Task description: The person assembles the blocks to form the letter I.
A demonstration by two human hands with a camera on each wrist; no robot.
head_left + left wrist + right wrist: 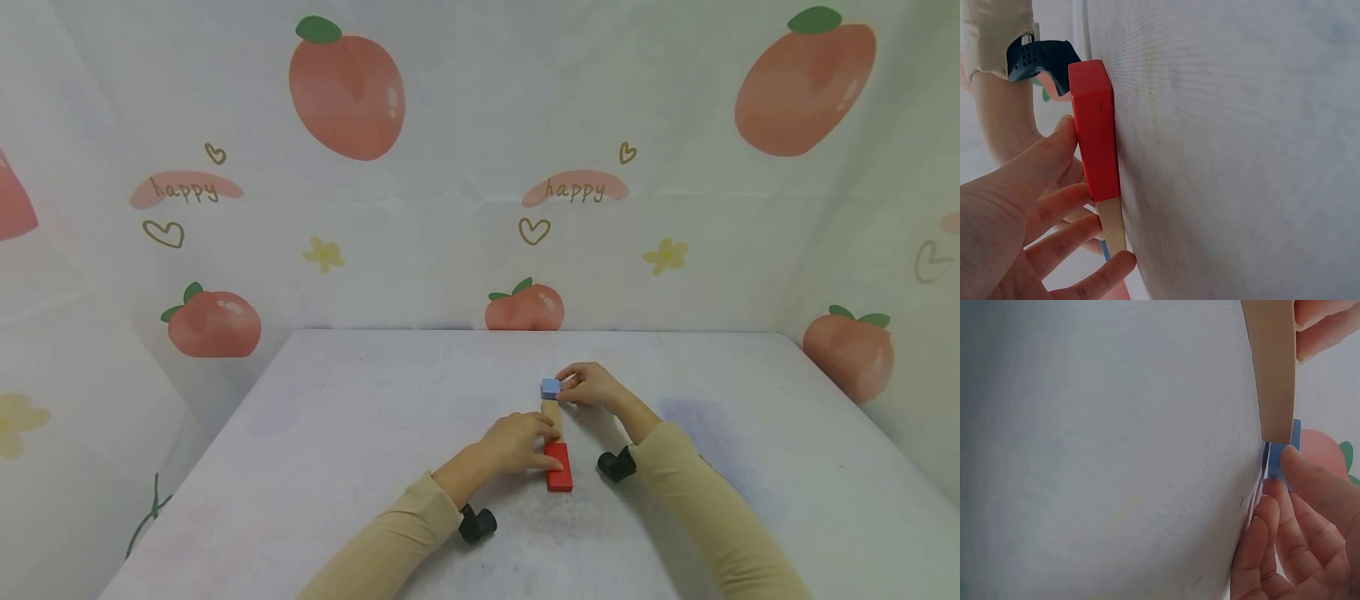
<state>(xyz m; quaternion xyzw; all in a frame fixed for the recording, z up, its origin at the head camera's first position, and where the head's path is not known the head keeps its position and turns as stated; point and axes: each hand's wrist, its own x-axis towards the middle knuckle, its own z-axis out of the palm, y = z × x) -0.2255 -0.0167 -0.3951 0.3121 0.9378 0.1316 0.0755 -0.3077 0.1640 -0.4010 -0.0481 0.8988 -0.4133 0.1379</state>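
Three blocks form a line on the white table: a red rectangular block (558, 481) nearest me, a longer plain wooden block (551, 410) in the middle and a small blue block (550, 388) at the far end. From the left, my left hand (516, 442) spreads over the near part of the line. Its thumb touches the red block (1094, 144), and its fingers rest along the wooden block (1112, 220). At the far end my right hand (592, 386) pinches the blue block (1277, 461), its thumb on the near side, against the wooden block's end.
The white table (360, 417) runs back to a printed cloth (450, 250) with fruit and flower drawings. A black wrist device (477, 525) sits under the left forearm, and another black device (617, 465) is beside the right cuff.
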